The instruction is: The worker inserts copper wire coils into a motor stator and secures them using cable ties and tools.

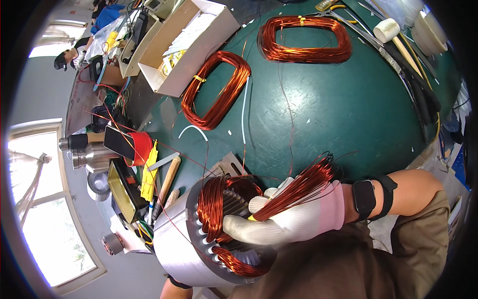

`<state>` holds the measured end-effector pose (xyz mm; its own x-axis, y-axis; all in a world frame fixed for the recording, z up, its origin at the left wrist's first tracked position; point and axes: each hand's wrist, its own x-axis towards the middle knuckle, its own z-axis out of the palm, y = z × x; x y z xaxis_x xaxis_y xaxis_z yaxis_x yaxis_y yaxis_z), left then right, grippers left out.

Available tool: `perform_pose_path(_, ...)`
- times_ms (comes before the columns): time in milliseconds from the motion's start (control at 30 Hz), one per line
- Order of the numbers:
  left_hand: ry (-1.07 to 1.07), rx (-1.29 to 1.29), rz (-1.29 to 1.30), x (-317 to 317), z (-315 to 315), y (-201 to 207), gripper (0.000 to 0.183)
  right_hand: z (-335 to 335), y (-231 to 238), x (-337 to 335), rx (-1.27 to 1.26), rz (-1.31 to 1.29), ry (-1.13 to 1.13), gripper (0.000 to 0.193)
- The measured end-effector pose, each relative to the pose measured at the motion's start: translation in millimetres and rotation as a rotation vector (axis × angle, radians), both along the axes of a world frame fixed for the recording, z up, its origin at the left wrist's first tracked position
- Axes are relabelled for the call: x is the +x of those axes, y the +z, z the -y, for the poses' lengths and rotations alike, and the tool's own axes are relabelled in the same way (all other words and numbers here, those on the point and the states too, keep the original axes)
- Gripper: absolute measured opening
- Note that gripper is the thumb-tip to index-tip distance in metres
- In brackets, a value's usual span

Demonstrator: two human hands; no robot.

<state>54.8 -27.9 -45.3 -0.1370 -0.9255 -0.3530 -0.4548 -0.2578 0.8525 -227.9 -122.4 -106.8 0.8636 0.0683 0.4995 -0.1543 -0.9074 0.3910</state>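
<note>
A metal motor stator (172,244) lies tilted at the lower middle, its slots facing right. Copper wire coils (210,212) hang from its upper slots, and another copper loop (241,264) sits at its lower rim. My right hand (284,217), in a white knit glove with a pink cuff, is at the stator's opening. It is closed around a bundle of copper wire (301,192) that fans out up and right; a bit of yellow tie shows at the bundle's lower end. My left forearm (173,290) shows at the bottom edge; the left hand is hidden behind the stator.
Two tied copper coils (214,92) (304,40) lie on the green table (343,109). A white box (194,50) stands far left; a mallet (387,31) and pliers lie far right. At left are a phone (119,142), a steel bottle (97,156) and wooden-handled tools (169,179).
</note>
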Motion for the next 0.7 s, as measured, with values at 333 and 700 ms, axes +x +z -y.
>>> perform_pose_path(333,-0.047,-0.018,0.066,-6.2,6.9,0.3,0.057,11.3,8.3,-16.5,0.953,0.072,0.207,0.041)
perform_pose_path(700,-0.094,-0.044,0.136,-17.9,16.1,0.9,0.056,9.7,-0.8,-13.1,1.128,0.164,0.272,0.042)
